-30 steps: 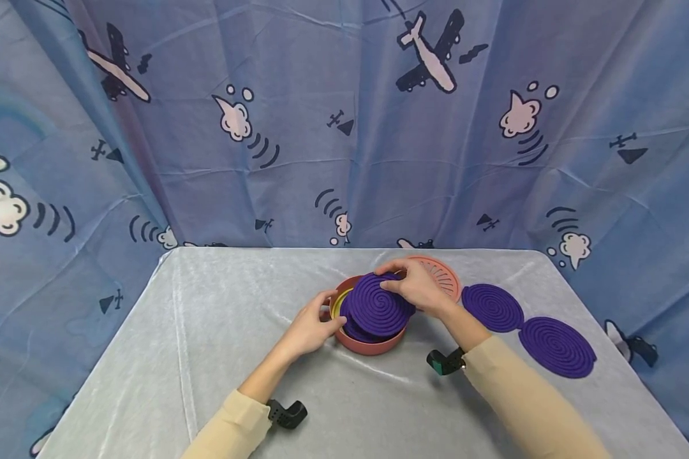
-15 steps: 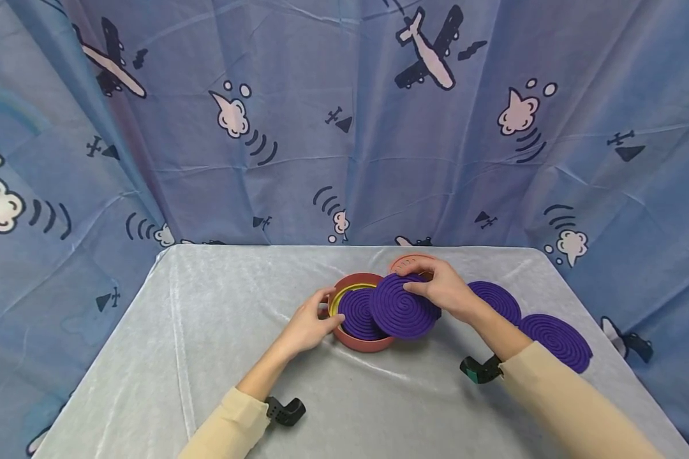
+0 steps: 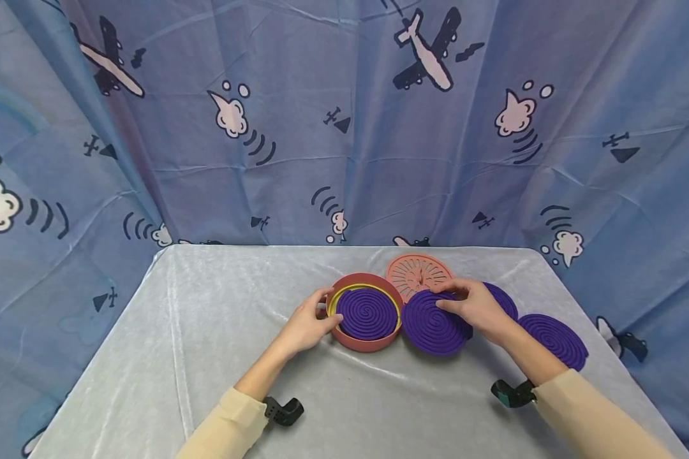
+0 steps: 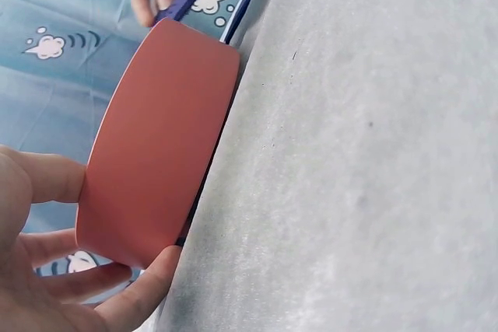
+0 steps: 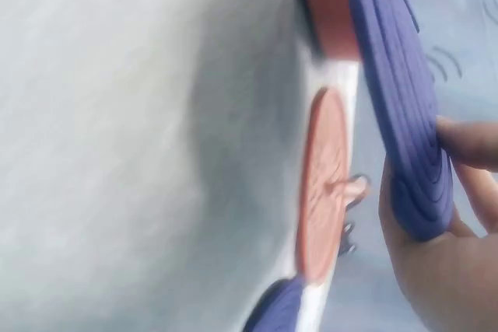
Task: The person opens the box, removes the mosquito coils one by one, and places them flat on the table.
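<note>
A round coral box [image 3: 365,345] with a yellow inner rim stands mid-table. Inside it lies a purple mosquito coil [image 3: 367,314], flat spiral up. My left hand [image 3: 306,325] grips the box's left side; the left wrist view has fingers and thumb against its wall [image 4: 159,138]. Just right of the box, my right hand [image 3: 479,309] pinches another purple mosquito coil [image 3: 433,325] by its edge. This coil is held tilted above the table, thumb on one face and fingers behind, as the right wrist view confirms. Whether it is one coil or a stacked pair I cannot tell.
Behind the held coil lies the slotted coral lid [image 3: 416,271]. Two more purple coils rest at the right, one [image 3: 502,298] partly behind my right hand, the other [image 3: 557,338] partly behind my forearm. A patterned blue curtain [image 3: 298,127] hangs beyond the table's back edge.
My right hand has lifted the mosquito coil off the box and carried it right, lower beside the box. The coil inside and the lid now show more fully. My left hand stays on the box.
</note>
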The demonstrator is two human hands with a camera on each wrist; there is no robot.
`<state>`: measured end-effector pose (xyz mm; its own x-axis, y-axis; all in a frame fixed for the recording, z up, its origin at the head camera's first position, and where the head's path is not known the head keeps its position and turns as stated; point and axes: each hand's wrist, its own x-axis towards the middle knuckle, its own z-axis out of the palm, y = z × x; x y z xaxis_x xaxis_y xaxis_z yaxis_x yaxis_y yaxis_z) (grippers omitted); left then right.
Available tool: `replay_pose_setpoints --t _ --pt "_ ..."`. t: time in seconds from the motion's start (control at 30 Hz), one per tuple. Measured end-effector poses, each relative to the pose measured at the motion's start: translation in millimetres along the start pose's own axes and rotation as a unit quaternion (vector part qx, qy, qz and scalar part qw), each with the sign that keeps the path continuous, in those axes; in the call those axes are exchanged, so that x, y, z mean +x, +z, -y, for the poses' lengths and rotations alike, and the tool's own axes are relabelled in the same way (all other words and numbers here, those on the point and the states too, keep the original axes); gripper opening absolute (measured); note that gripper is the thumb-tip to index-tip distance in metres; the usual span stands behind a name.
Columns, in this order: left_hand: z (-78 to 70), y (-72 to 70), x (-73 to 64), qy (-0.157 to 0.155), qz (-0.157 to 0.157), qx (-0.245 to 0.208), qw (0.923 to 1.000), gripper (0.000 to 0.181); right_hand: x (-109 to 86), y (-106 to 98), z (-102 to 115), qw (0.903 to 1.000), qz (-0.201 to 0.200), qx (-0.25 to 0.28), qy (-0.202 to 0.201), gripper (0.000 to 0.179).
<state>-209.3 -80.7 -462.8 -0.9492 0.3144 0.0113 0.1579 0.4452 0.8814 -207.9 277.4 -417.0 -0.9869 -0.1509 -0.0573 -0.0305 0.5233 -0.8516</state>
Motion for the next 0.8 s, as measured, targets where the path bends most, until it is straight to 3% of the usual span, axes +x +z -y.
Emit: replay_pose_setpoints --t 0.37,0.8 --pt "0.3 -0.3 -0.1 0.004 0.0 -0.002 1.0 0.061 -19.8 -22.5 -40.1 0.9997 -0.015 0.004 0.019 0.034" --pt "-1.7 -0.5 -1.1 -0.001 0.001 0.0 1.0 0.06 -43.2 -44.1 -70.4 0.9975 -0.015 -0.044 0.054 0.036"
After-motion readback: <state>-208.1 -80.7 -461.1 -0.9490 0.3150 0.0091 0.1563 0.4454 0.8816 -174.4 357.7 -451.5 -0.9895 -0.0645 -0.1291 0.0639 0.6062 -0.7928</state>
